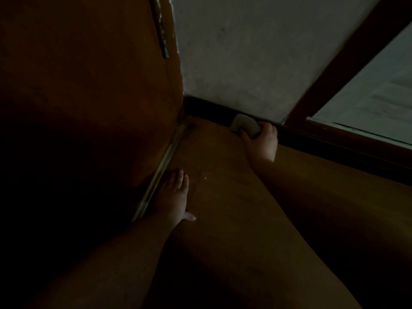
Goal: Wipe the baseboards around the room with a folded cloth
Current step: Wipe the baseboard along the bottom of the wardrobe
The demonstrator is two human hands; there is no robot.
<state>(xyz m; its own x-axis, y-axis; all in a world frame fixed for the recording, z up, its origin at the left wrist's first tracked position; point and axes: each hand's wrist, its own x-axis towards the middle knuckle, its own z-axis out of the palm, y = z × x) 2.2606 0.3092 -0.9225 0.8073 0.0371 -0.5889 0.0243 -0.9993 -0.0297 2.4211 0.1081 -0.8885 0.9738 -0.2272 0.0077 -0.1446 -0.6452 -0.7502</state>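
Note:
A dark baseboard [207, 109] runs along the foot of a pale wall, from the corner at the door toward the right. My right hand [262, 142] grips a folded grey cloth [244, 126] and holds it against the baseboard. My left hand [176, 197] lies flat on the brown floor with straight fingers, beside the door's bottom edge. The scene is very dim.
A brown wooden door [89, 85] with a metal hinge [162, 34] fills the left side. A metal strip [160, 170] runs along its foot. A dark wooden frame [338, 68] with a pale pane stands at the right. Brown floor [234, 208] spreads between my arms.

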